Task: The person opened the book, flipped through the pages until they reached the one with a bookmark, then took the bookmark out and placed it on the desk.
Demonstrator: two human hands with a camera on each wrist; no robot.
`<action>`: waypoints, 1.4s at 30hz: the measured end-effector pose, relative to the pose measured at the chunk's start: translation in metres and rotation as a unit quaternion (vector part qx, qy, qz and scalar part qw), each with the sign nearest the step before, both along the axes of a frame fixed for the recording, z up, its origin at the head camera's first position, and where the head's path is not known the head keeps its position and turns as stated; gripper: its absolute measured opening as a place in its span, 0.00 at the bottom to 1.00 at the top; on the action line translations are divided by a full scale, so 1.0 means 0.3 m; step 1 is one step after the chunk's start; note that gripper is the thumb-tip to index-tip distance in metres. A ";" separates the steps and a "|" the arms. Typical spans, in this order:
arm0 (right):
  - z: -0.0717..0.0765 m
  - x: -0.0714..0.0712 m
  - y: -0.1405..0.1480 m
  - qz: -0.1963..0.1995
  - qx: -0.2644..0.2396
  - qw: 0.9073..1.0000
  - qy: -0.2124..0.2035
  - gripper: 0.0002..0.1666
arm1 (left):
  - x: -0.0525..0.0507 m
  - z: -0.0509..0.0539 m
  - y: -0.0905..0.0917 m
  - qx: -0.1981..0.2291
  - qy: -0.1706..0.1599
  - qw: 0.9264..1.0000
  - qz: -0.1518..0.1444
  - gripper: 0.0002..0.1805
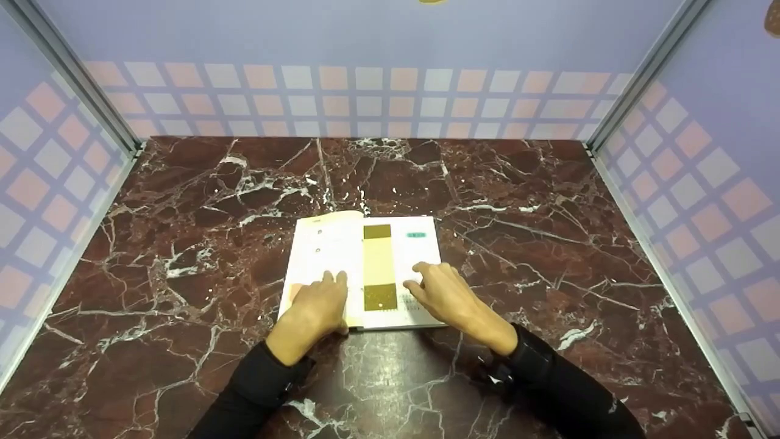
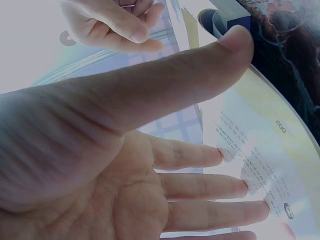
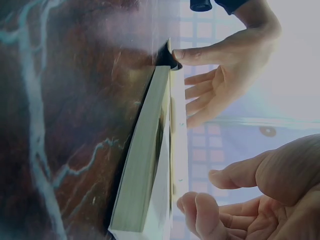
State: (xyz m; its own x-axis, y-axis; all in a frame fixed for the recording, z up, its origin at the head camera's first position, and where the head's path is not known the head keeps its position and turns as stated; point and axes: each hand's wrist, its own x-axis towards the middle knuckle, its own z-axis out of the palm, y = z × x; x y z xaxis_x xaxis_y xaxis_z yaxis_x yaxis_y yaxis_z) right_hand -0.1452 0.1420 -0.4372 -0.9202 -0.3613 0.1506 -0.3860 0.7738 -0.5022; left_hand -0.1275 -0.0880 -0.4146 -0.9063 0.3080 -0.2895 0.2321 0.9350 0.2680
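Note:
A thick book lies open on the table, with a white left page and a right page that bears a yellow and brown strip. My left hand rests on the left page with its fingers extended, and the thumb stretches toward the book's near edge. Over the right page hovers or lightly touches my right hand, its fingers loosely bent and nothing between them. From the right wrist view, the page block shows edge-on beside the right fingertips.
The dark red marbled table stretches around the book. Purple panels with pink and white squares stand at the back and both sides. Black sleeves cover both forearms.

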 end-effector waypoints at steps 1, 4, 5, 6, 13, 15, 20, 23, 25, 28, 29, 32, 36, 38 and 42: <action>-0.002 -0.002 0.000 -0.004 0.002 1.000 -0.003 0.15 | 0.000 0.000 0.000 -0.001 0.001 1.000 -0.001 0.48; -0.009 -0.010 0.001 -0.011 0.014 1.000 -0.015 0.11 | -0.002 -0.003 0.000 -0.003 0.007 1.000 -0.003 0.48; -0.011 -0.012 0.001 -0.013 0.017 1.000 -0.019 0.11 | -0.002 -0.004 0.000 -0.004 0.008 1.000 -0.003 0.48; -0.013 -0.015 0.001 -0.014 0.020 0.999 -0.023 0.11 | -0.002 -0.005 0.000 -0.005 0.009 1.000 -0.004 0.48; -0.022 -0.017 -0.003 -0.021 0.032 0.998 -0.041 0.12 | 0.000 -0.011 0.001 -0.006 0.013 1.000 -0.005 0.47; -0.026 -0.016 -0.006 -0.023 0.038 0.998 -0.042 0.12 | 0.001 -0.011 0.001 -0.008 0.014 1.000 -0.005 0.46; -0.035 -0.013 -0.010 -0.027 0.051 0.997 -0.042 0.12 | 0.002 -0.009 0.002 -0.011 0.015 1.000 -0.005 0.46; -0.038 -0.010 -0.013 -0.026 0.056 0.997 -0.040 0.12 | 0.003 -0.007 0.002 -0.011 0.015 1.000 -0.006 0.46; -0.041 -0.009 -0.016 -0.025 0.059 0.997 -0.039 0.12 | 0.003 -0.005 0.001 -0.012 0.016 1.000 -0.007 0.47; -0.044 -0.007 -0.020 -0.023 0.060 0.997 -0.039 0.12 | 0.003 -0.004 0.001 -0.013 0.018 1.000 -0.008 0.47; -0.045 -0.007 -0.021 -0.022 0.060 0.997 -0.039 0.12 | 0.003 -0.005 0.001 -0.013 0.018 1.000 -0.008 0.47; -0.045 -0.004 -0.024 -0.021 0.061 0.997 -0.039 0.12 | 0.002 -0.005 0.001 -0.013 0.017 1.000 -0.009 0.47; -0.046 -0.001 -0.030 -0.012 0.061 0.997 -0.041 0.12 | 0.000 -0.005 0.000 -0.009 0.011 1.000 -0.008 0.47; -0.046 0.001 -0.032 -0.004 0.059 0.997 -0.045 0.12 | 0.000 -0.006 0.000 -0.008 0.008 1.000 -0.007 0.47; -0.045 0.006 -0.036 0.008 0.059 0.997 -0.051 0.12 | -0.002 -0.008 0.000 -0.008 0.007 1.000 -0.006 0.47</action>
State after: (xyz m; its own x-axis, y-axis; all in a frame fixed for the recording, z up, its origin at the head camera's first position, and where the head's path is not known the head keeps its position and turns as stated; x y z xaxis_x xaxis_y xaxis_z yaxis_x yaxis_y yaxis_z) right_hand -0.1435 0.1313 -0.4506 -0.9222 -0.3864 0.0127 -0.3512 0.8236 -0.4454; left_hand -0.1280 -0.0880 -0.4169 -0.9064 0.3146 -0.2817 0.2470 0.9361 0.2505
